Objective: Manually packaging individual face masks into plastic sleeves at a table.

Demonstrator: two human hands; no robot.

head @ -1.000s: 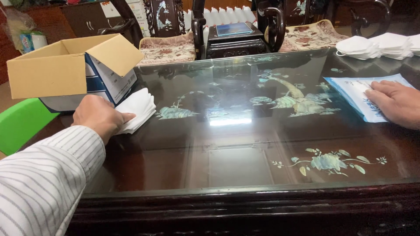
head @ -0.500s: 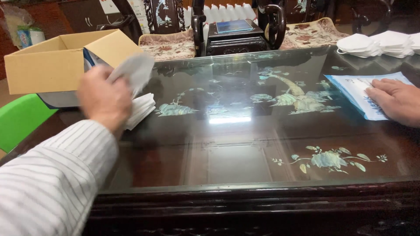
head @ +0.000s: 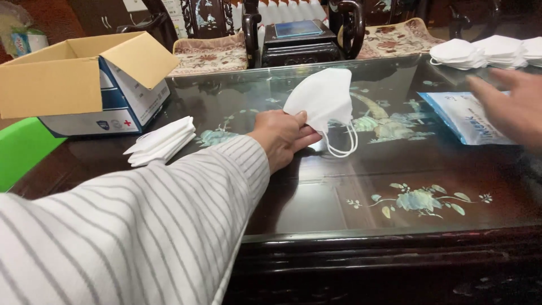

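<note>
White folded face mask [head: 323, 96] is pinched at its lower edge by the left hand [head: 282, 135], raised just above the middle of the glossy surface [head: 316, 197] so its ear loops dangle free. Left of it sit an open cardboard box [head: 79, 79] and a stack of masks [head: 161, 141]. The mask looks clean, creased and cupped. Farther right lies a blue-and-white packet [head: 460, 116], with the right hand [head: 511, 107] hovering open over it, blurred, holding nothing.

Open cardboard box [head: 84, 79] sits far left on the dark glass-topped table [head: 316, 203], with a green object [head: 22, 149] beside it. Across the top edge, a dark carved stand [head: 302, 42] holds a blue-faced item, patterned cushions [head: 209, 53] alongside.
</note>
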